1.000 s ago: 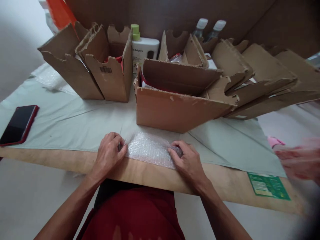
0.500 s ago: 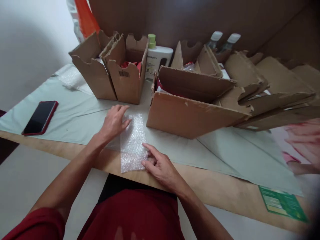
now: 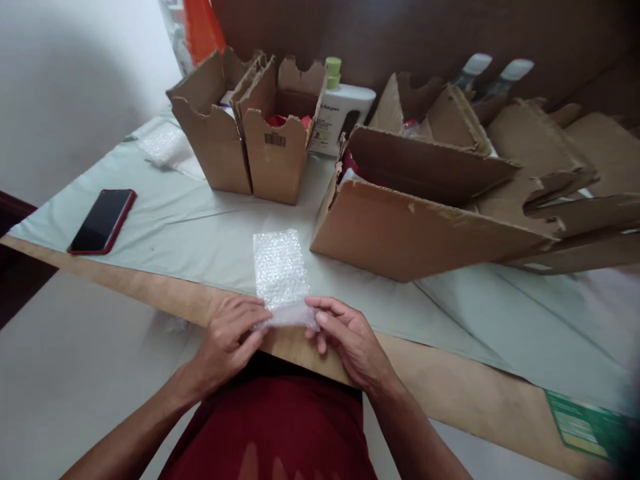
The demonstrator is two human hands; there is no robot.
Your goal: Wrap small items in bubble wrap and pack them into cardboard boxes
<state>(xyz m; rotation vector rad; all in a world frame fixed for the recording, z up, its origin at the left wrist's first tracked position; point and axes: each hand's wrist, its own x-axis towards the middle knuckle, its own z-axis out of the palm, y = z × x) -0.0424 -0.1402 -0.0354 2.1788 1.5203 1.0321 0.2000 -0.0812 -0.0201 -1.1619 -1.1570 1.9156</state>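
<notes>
A small sheet of bubble wrap (image 3: pixel 281 270) lies at the table's front edge, its near end lifted and folded over. My left hand (image 3: pixel 234 333) grips the left end of that fold, fingertips pressed on it. At the right end, my right hand (image 3: pixel 345 333) pinches the fold between thumb and fingers. The far part of the sheet rests flat on the pale green cloth (image 3: pixel 200 227).
Two narrow cardboard boxes (image 3: pixel 274 163) stand behind the wrap, beside a white bottle (image 3: pixel 345 113) with a green cap. A wide cardboard box (image 3: pixel 400 227) is to the right. A phone (image 3: pixel 103 221) lies left, and a green card (image 3: pixel 575 420) lies at front right.
My left hand has come down from the sheet's far left corner to its near end. Both hands now hold that end, which has been folded up. The view has shifted.
</notes>
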